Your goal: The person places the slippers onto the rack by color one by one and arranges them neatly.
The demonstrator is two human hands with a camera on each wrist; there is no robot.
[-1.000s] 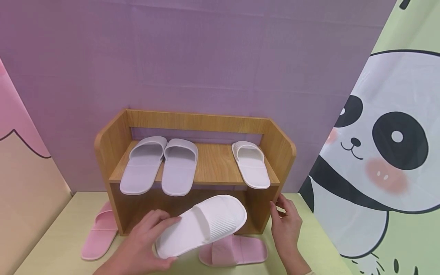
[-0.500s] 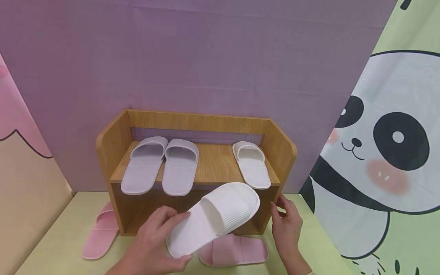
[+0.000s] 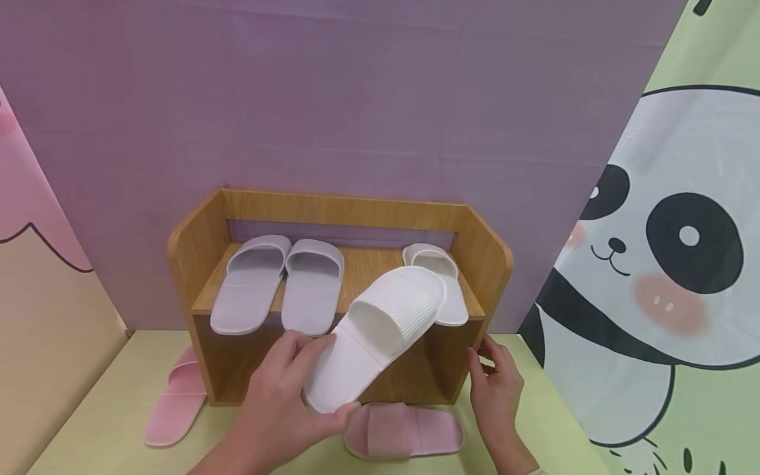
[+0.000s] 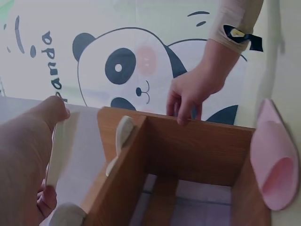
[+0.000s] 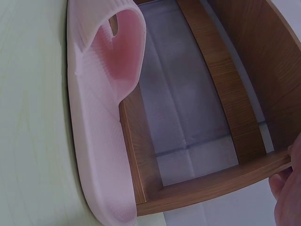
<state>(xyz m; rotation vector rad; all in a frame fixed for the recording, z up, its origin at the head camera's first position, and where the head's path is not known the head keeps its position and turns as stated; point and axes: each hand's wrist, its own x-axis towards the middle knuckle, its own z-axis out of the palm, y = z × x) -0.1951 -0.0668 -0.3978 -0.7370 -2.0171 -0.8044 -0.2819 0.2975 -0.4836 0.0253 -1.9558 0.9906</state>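
My left hand pinches a white slipper by its heel end, thumb on one side and fingers on the other. The slipper is tilted in front of the wooden shoe rack, toe up and to the right. It partly hides another white slipper on the right of the upper shelf. With thumb and fingers, my right hand grips the front edge of the rack's right side panel; the left wrist view shows this right hand over that panel too.
Two pale lavender slippers, one outer and one inner, sit on the upper shelf's left. One pink slipper lies left of the rack, another pink slipper sideways before it. A purple backdrop stands behind.
My left hand has raised the white slipper and moved it to the right, its toe turning further upward, now overlapping the shelf's white slipper in view. My right hand has stayed on the rack.
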